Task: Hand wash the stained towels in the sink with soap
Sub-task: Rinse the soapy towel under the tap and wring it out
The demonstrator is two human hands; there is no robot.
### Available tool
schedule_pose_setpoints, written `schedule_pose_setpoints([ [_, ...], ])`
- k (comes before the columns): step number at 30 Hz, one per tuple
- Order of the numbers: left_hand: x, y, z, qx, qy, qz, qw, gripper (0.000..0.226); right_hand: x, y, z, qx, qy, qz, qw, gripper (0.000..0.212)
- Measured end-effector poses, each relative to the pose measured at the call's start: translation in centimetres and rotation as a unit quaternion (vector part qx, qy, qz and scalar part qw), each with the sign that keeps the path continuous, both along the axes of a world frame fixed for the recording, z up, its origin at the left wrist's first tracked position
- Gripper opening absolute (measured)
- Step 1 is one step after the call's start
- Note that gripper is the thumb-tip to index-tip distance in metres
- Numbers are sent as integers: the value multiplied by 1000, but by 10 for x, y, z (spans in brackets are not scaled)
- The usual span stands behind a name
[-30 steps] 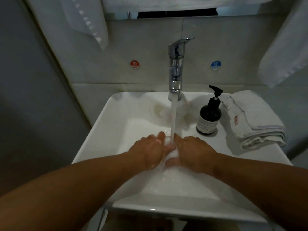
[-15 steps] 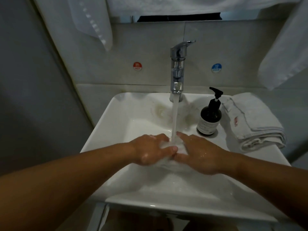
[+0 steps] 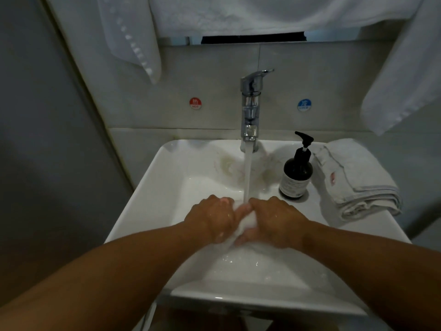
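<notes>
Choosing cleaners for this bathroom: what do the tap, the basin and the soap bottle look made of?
Tap: polished chromed metal, mirror-like reflections. Basin: probably glazed white ceramic, glossy highlights. Soap bottle: dark glass or plastic, unclear; black plastic-looking pump.

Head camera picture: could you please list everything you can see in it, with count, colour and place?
sink: one, white, centre.
tap: one, chrome, rear, running.
wet towel: one, white, under the stream.
soap bottle: one, dark, sink's right rear.
folded towel: one, white, red mark, right of bottle.
hanging towels: about three, white, overhead.
red sticker: one, wall left of tap.
blue sticker: one, wall right of tap.
left hand, right hand: two, fingers gripping the wet towel.
</notes>
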State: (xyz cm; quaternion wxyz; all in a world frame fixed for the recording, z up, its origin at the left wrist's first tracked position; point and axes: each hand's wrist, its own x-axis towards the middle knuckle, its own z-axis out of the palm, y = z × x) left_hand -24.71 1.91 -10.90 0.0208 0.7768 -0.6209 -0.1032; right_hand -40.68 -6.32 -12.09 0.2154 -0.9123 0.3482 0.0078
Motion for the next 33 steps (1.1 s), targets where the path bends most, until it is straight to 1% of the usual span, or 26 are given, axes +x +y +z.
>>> schedule_pose_setpoints([
  [1,1,-1,-1,2,21,41,999,71,0,0,1,19,-11,-4,1000,90],
  [2,1,-2,0,24,33,61,997,72,-2,-1,3,47,-17,-5,999,91],
  [4,1,-5,4,107,47,21,993,64,-7,-1,12,137,-5,-17,990,97],
  [5,0,-4,8,142,62,13,988,67,-9,0,16,178,9,-27,984,98],
  [6,0,-2,12,152,95,21,984,74,-13,3,19,188,24,-33,981,95],
  [7,3,0,14,140,130,34,981,78,-15,5,18,150,32,-30,988,90],
  [8,7,1,15,109,146,26,983,77,-17,8,19,81,37,-27,996,84],
  [9,10,4,15,80,162,2,984,75,-20,11,19,19,38,-23,999,82],
  [10,13,9,14,69,174,-32,982,76,-22,14,19,-8,35,-9,999,82],
  [11,14,15,14,71,178,-69,979,78,-25,16,18,3,37,10,999,85],
  [12,12,22,13,81,172,-94,977,78,-28,19,19,26,50,38,998,95],
  [13,9,26,9,96,162,-96,977,76,-29,22,18,36,76,63,995,109],
  [14,7,28,3,105,151,-85,979,74,-28,25,17,25,109,76,991,120],
  [15,2,28,1,102,139,-71,982,73,-24,26,13,2,127,78,989,125],
  [16,0,24,-1,98,123,-57,986,73,-20,24,10,-24,128,74,989,125],
  [18,-2,16,-1,95,76,-65,990,66,-9,19,8,-55,114,61,990,116],
  [20,2,9,-5,51,44,-70,995,54,-2,9,9,-73,114,54,989,106],
  [21,3,7,-8,42,14,-63,997,53,0,6,8,-84,108,52,989,102],
  [23,3,2,-13,19,16,9,1000,57,2,4,9,-90,89,38,991,95],
  [24,2,-1,-14,10,26,48,998,62,2,3,10,-84,80,26,993,92],
  [27,-1,-6,-12,-2,7,86,996,68,4,-1,12,-37,43,-7,998,89],
  [28,0,-6,-6,12,34,99,994,70,3,-4,13,-9,31,-8,999,91],
  [31,3,-1,9,125,163,130,970,79,-5,-6,19,139,34,-20,989,105],
  [32,5,3,14,145,179,128,965,80,-9,-3,20,160,31,-23,986,101],
  [33,8,5,16,132,159,112,972,78,-13,1,21,152,31,-29,988,89],
])
